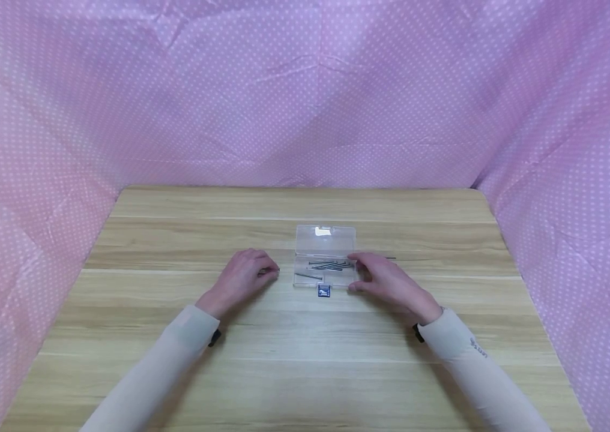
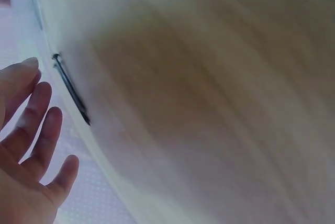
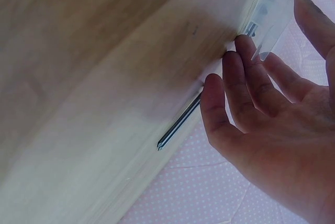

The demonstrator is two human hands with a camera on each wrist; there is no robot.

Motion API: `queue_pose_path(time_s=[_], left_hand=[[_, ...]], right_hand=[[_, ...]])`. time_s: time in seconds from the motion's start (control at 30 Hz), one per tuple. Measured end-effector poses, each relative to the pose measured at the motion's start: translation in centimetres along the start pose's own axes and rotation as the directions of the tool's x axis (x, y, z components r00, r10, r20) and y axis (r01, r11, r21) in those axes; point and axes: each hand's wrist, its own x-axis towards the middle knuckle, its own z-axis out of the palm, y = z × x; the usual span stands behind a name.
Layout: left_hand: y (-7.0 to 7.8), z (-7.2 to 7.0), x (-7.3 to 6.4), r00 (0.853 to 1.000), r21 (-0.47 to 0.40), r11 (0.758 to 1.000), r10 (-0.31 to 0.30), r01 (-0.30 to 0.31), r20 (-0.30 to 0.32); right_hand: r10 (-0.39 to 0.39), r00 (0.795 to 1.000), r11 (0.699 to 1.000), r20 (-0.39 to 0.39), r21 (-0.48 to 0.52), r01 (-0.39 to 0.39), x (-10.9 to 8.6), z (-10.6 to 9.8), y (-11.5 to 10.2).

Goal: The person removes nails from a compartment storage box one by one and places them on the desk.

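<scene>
Soft, fairly even light fills the head view, with a small white glare on the box lid (image 1: pixel 323 245) and a broad diagonal shadow across the cloth (image 1: pixel 305 132). Both wrist views look hazier (the worktop (image 2: pixel 209 103) blurs into dim brown smears).

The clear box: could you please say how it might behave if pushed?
The clear box looks thin-walled, so probably light and fairly stiff. Lying flat, it seems unlikely to tip. The loose nails inside would likely slide or roll.
</scene>
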Motion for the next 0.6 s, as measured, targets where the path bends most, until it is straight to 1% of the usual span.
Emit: queue_pose_path(time_s=[0.13, 0.23, 0.43, 0.6], left_hand=[[0.7, 0.0, 0.0, 0.998, -0.015, 0.999, 0.036, -0.037, -0.044], [1.3, 0.0, 0.1, 0.997, -0.029, 0.998, 0.057, -0.059, -0.06], [2.5, 0.0, 0.4, 0.995, -0.088, 0.992, 0.08, -0.086, -0.068], [3.1, 0.3, 0.9, 0.995, -0.115, 0.99, 0.081, -0.087, -0.053]], right_hand=[[0.001, 1.0, 1.0, 0.0, 0.001, -0.001, 0.0, 0.0, 0.0], [-0.001, 1.0, 1.0, -0.001, 0.002, 0.001, 0.1, 0.0, -0.1], [0.005, 1.0, 1.0, 0.0, 0.007, -0.005, 0.1, 0.0, -0.1], [0.009, 1.0, 1.0, 0.001, 0.006, -0.009, 0.1, 0.0, -0.2]])
